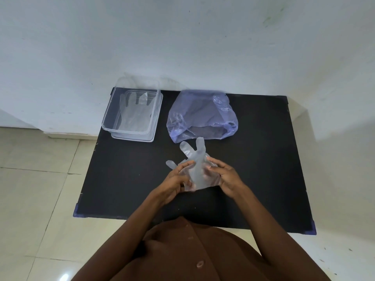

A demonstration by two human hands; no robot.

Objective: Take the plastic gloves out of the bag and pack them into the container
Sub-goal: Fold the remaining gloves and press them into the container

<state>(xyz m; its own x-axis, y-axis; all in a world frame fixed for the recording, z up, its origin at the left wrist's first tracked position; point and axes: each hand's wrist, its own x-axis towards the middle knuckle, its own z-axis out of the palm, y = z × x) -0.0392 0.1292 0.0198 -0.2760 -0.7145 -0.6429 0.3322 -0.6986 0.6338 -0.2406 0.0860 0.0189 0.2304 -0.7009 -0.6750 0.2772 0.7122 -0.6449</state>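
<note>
Both my hands hold a clear plastic glove [195, 159] above the middle of the black table [263, 159]. My left hand [176, 182] pinches its left side and my right hand [225, 177] grips its right side. The glove's fingers point away from me toward the bag. The bluish translucent bag [200, 116] lies at the back centre with its mouth facing me. A clear rectangular container [107, 126] stands at the back left corner, resting on its lid, with a glove in the container [134, 110] lying flat inside.
A white wall runs right behind the table. Cream floor tiles [36, 179] lie to the left and right. The table's near edge sits close to my brown shirt [192, 254].
</note>
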